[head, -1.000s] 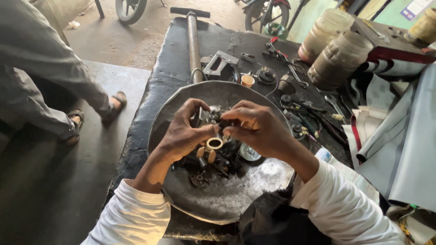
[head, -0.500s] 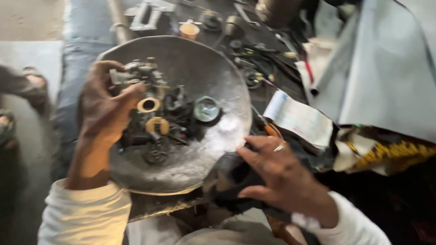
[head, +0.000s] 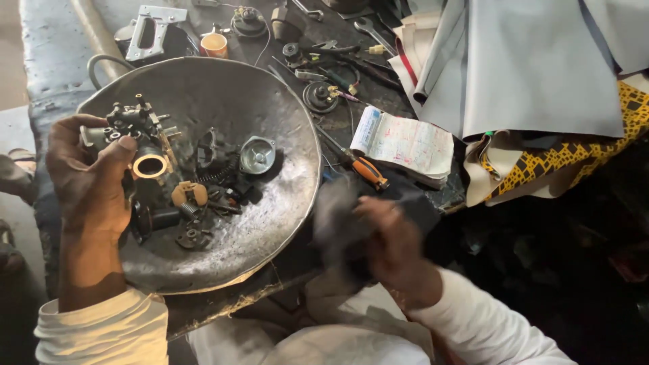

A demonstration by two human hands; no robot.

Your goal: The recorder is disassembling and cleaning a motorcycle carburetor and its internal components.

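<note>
Repair workshop: greasy bench (head: 61,61), spanners (head: 368,27)

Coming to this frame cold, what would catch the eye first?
The big round metal pan in the middle, strewn with small dark engine parts. Over its left rim the left hand grips a grimy metal part with a brass-coloured ring. At lower centre the right hand is blurred against a dark cloth, just below an orange-handled screwdriver and an open notebook.

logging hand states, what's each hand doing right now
Left hand: closed on the carburetor body, held over the metal pan.
Right hand: blurred, on a dark cloth; grip cannot be told.
</note>
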